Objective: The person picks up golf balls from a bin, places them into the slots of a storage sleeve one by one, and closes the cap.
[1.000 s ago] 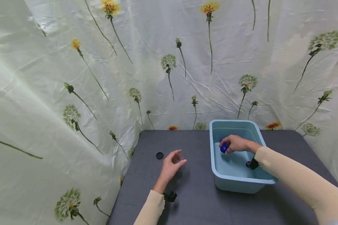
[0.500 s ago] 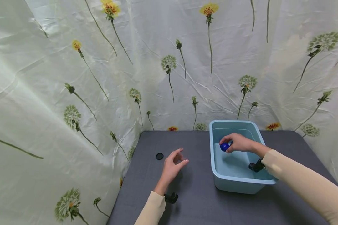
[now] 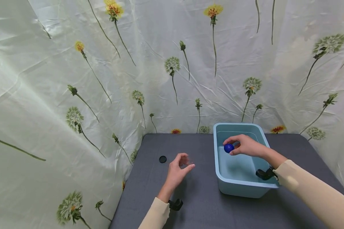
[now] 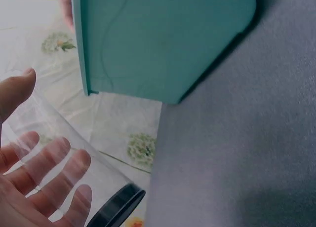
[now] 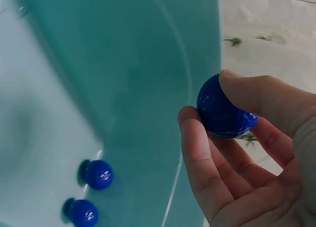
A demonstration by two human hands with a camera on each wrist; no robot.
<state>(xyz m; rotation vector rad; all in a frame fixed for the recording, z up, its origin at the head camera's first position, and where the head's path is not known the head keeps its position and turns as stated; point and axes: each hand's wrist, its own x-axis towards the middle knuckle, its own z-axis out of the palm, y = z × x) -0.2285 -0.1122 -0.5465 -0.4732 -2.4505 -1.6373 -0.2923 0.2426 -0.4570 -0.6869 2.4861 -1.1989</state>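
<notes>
My right hand [image 3: 232, 147] pinches a dark blue dimpled ball [image 3: 228, 148] above the inside of a light blue tub [image 3: 238, 190]. In the right wrist view the ball [image 5: 224, 108] sits between thumb and fingers, and two more blue balls [image 5: 98, 174] lie on the tub's floor. My left hand [image 3: 183, 163] hovers over the grey table left of the tub, fingers curled round a clear tube [image 4: 64, 153] with a black rim [image 4: 116, 208]. The tube is barely visible in the head view.
A small black round lid [image 3: 162, 159] lies on the grey table [image 3: 200, 203] near its left edge. Flower-printed sheeting [image 3: 74, 95] closes in the left, back and right sides. The tub's outer wall [image 4: 163, 44] stands close to my left hand.
My right hand has lifted the blue ball a little higher and nearer the tub's back. My left hand has drifted slightly right and curled its fingers more.
</notes>
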